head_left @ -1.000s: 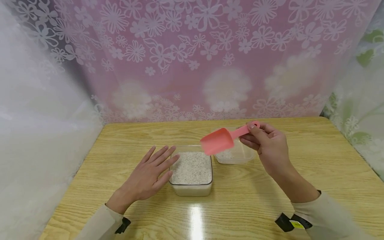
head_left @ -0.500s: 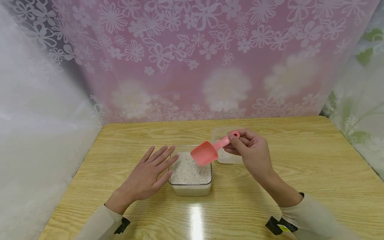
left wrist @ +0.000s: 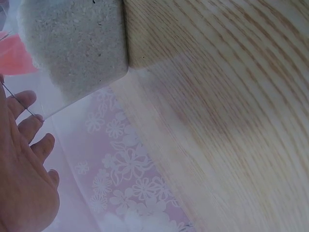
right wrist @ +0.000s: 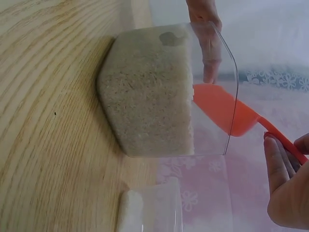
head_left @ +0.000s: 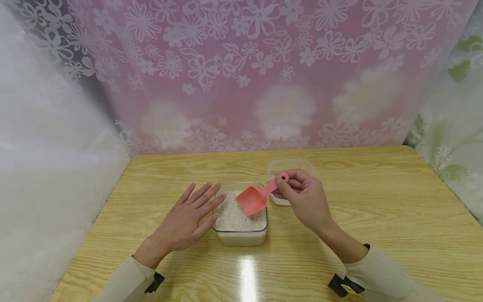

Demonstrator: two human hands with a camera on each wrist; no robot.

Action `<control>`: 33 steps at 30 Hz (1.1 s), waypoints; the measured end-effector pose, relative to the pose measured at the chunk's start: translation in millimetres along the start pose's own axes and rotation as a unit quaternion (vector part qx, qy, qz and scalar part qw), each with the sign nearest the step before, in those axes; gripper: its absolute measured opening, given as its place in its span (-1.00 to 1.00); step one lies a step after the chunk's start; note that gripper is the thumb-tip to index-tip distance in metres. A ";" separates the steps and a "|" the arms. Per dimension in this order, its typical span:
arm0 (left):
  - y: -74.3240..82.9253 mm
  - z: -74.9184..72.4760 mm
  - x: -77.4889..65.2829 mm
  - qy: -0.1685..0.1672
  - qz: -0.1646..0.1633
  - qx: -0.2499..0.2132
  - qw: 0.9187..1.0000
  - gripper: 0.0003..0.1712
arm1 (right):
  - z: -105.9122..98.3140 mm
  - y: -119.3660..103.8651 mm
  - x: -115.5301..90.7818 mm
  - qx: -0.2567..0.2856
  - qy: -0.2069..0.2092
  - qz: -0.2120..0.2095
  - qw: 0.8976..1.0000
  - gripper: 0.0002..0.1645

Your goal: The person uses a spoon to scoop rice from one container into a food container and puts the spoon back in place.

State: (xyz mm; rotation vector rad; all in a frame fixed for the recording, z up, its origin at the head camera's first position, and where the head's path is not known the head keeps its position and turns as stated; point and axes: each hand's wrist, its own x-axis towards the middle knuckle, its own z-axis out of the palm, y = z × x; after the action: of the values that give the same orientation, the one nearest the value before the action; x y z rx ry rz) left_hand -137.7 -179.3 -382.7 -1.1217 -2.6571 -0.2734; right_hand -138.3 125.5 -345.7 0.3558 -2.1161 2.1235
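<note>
A pink scoop [head_left: 251, 200] is tilted down into a clear square container [head_left: 242, 239], its handle pinched between the thumb and fingers of my right hand [head_left: 307, 201]. Rice [head_left: 235, 218] fills much of that container; in the right wrist view the tip of the scoop [right wrist: 215, 104] meets the rice surface [right wrist: 145, 96] below the rim. My left hand [head_left: 185, 222] lies with straight, spread fingers against the container's left side, fingertips at the rim. The left wrist view has the left fingers [left wrist: 42, 147] at the rim's edge.
Behind my right hand stands a second, smaller clear container [head_left: 292, 163], partly hidden, with some rice inside. Both stand on a wood-grain table [head_left: 173, 172]. A pink flowered curtain [head_left: 226, 105] hangs past the table's far edge.
My right hand has moved left and toward me, bringing the scoop from above the gap between the containers down into the rice container. The left hand stays in place.
</note>
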 end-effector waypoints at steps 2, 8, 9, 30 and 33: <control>0.1 -0.2 0.2 -0.001 0.000 0.001 1.000 -0.41 | 2.4 2.8 -0.9 -0.012 -0.009 -0.004 1.000 -0.77; 0.2 -1.0 1.4 -0.003 0.000 0.001 1.000 -0.41 | 6.9 12.5 -5.6 -0.020 -0.032 -0.001 0.999 -0.80; 0.1 -1.1 1.5 -0.003 0.000 0.001 1.000 -0.41 | 6.7 13.6 -5.8 -0.012 -0.032 0.005 0.999 -0.80; -0.3 1.3 0.5 0.001 0.000 -0.005 1.000 -0.41 | -0.5 22.8 -3.7 0.082 -0.004 0.128 0.988 -0.72; -0.2 1.5 0.6 0.003 -0.001 -0.008 1.000 -0.41 | 0.1 22.0 -3.3 0.088 0.000 0.147 0.985 -0.71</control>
State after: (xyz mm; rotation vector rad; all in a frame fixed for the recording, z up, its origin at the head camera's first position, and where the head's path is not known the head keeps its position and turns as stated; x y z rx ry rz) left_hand -138.5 -178.6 -384.0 -1.1222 -2.6561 -0.2984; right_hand -140.5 125.3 -367.8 0.0603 -2.0959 2.4803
